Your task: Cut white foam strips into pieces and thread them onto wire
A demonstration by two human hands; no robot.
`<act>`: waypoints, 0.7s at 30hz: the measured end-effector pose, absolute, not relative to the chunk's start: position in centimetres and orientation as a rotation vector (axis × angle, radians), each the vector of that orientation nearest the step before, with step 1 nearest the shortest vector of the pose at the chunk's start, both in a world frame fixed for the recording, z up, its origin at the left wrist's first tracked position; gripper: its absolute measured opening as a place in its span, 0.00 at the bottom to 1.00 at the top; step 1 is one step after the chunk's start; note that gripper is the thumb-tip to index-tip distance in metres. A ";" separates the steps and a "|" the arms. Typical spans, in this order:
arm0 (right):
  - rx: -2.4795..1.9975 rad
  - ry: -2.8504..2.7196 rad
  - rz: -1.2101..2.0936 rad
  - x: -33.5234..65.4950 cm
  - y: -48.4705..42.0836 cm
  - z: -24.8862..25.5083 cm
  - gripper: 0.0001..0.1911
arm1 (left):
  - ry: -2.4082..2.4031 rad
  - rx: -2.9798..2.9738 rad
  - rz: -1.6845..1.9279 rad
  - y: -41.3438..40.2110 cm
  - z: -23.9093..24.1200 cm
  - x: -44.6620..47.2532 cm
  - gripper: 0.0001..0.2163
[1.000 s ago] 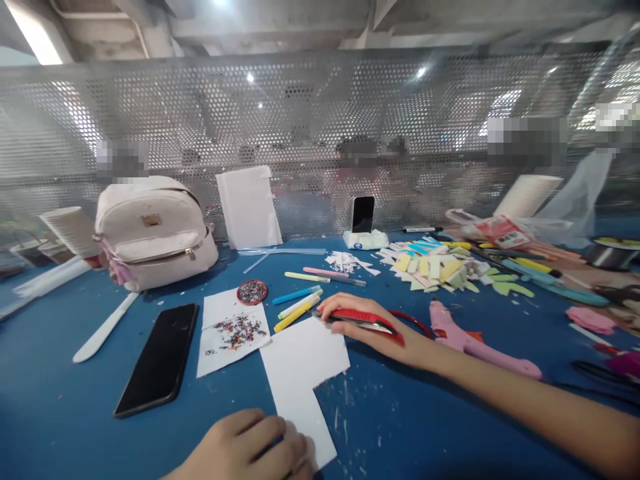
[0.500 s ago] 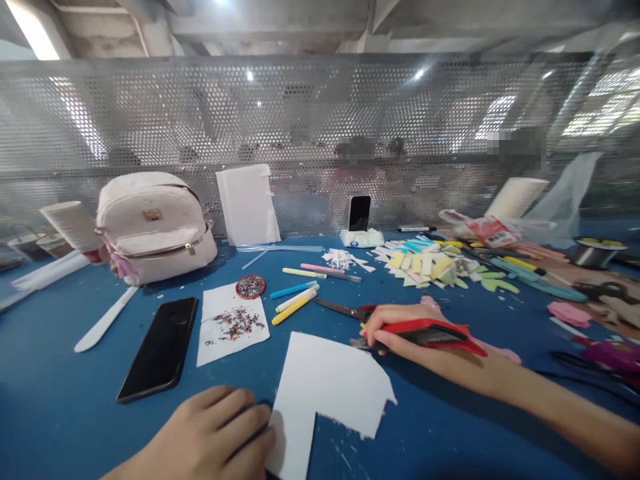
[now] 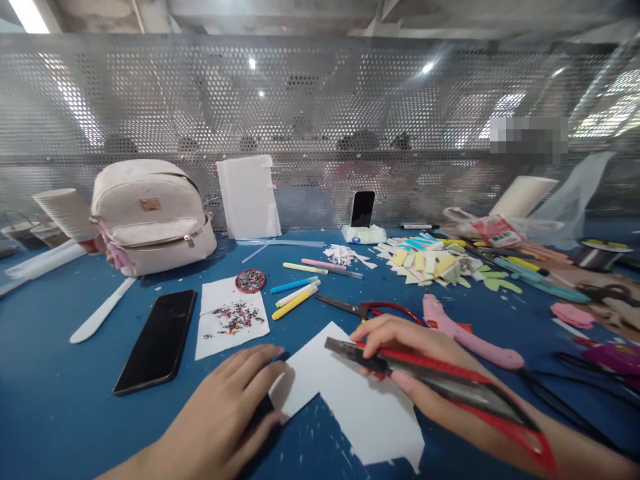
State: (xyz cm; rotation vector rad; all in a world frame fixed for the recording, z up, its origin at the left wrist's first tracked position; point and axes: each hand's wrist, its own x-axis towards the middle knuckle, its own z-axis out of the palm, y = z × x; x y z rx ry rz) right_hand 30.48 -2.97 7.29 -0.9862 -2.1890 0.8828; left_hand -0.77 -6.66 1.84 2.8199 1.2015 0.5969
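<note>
My right hand (image 3: 400, 347) is wrapped round a red and grey box cutter (image 3: 445, 380). The blade end points left, over a sheet of white paper (image 3: 360, 400). That sheet has a notch cut from its near side and a ragged edge. My left hand (image 3: 235, 393) rests with its fingers apart by the paper's left corner, fingertips at its edge. Just beyond my right hand lie scissors with red handles (image 3: 345, 308). A pink glue gun (image 3: 470, 337) is beside my right wrist.
At left are a black phone (image 3: 157, 343), a white plastic knife (image 3: 103, 312) and a pale backpack (image 3: 150, 220). Bits lie on a paper square (image 3: 207, 337) below several markers (image 3: 295, 303). Coloured paper strips (image 3: 425, 260) are heaped behind, before a perforated metal screen (image 3: 300, 100).
The paper has turned and its near part swung right. My right hand has come nearer, bringing the box cutter over the paper. My left hand's fingers have spread out.
</note>
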 end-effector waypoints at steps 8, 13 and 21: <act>-0.724 -2.194 0.911 25.3 -1.8 6.1 0.07 | 1.073 2.798 0.573 -6.4 -0.5 0.2 0.19; -0.714 -2.230 0.865 25.2 -1.9 5.7 0.10 | 0.953 2.944 0.661 -6.1 -1.6 -0.1 0.20; -0.648 -2.327 0.704 24.6 -2.1 5.1 0.11 | 0.860 3.036 0.377 -5.4 1.2 -0.3 0.18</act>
